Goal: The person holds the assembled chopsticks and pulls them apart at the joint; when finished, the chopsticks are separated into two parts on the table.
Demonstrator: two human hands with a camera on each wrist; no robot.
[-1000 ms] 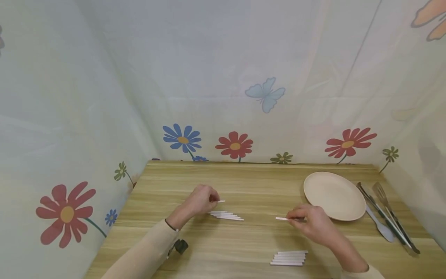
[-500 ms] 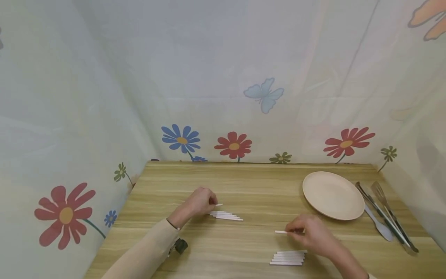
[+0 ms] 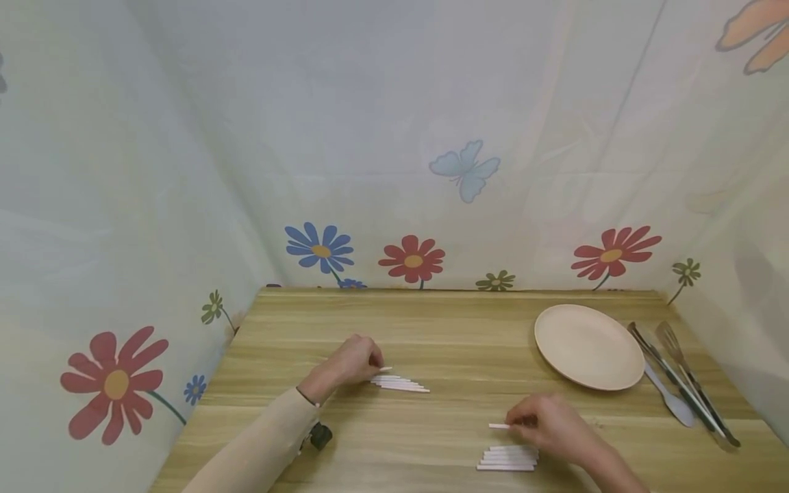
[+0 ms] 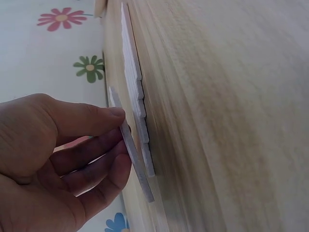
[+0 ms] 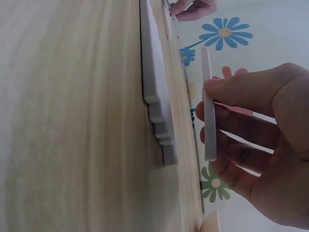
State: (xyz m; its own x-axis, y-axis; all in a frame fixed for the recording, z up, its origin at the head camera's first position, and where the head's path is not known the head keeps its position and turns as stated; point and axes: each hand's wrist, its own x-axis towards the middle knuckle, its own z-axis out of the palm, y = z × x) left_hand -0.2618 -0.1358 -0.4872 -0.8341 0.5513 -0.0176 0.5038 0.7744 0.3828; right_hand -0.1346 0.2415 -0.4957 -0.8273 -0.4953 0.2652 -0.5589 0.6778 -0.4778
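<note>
My left hand (image 3: 353,361) pinches a thin white stick (image 4: 137,164) between thumb and fingers, just behind a row of similar sticks (image 3: 401,386) on the table. In the left wrist view the stick lies alongside that row, close to it; whether they touch I cannot tell. My right hand (image 3: 551,428) holds another white stick (image 5: 209,125) by thumb and fingertips, above the table. Under and in front of it lies a second row of sticks (image 3: 505,460), stepped at the ends; its right end is partly hidden by the hand.
A pale round plate (image 3: 588,346) rests at the right of the wooden table (image 3: 444,329). Beside it lie a light grey spoon (image 3: 677,409) and several long metal utensils (image 3: 674,342). A flower-printed curtain (image 3: 394,103) encloses the back and sides.
My right hand has come nearer the front with its stick, toward the front row. The left hand has shifted slightly down, bringing its stick closer to the back row.
</note>
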